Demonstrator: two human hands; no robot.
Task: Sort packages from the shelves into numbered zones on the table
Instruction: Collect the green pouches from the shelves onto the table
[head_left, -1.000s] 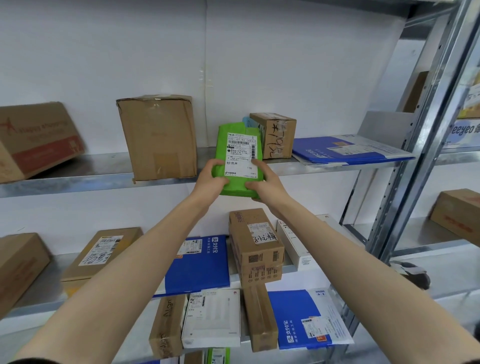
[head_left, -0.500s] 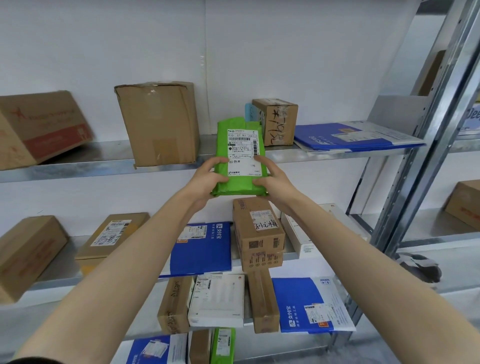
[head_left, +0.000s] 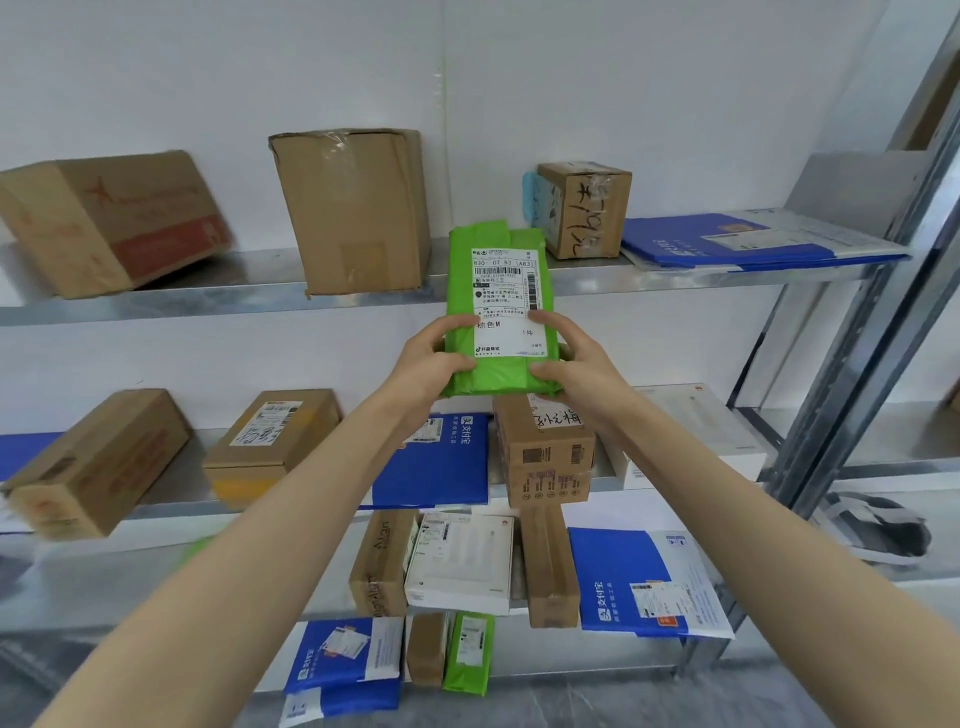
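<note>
Shelving (head_left: 208, 306) behind; one green parcel (head_left: 506, 291) held by left hand (head_left: 431, 358), right hand (head_left: 576, 364).

top shelf (head_left: 249, 270) — left box (head_left: 104, 218), tall box (head_left: 353, 208), small box (head_left: 584, 208), blue envelope (head_left: 727, 241) | middle shelf (head_left: 192, 467) — brown boxes (head_left: 545, 457), blue packet (head_left: 436, 467), white box (head_left: 696, 431) | lower shelf (head_left: 104, 587), white carton (head_left: 457, 561)

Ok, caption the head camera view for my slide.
Left hand and right hand hold a green parcel at the metal shelves.
</note>
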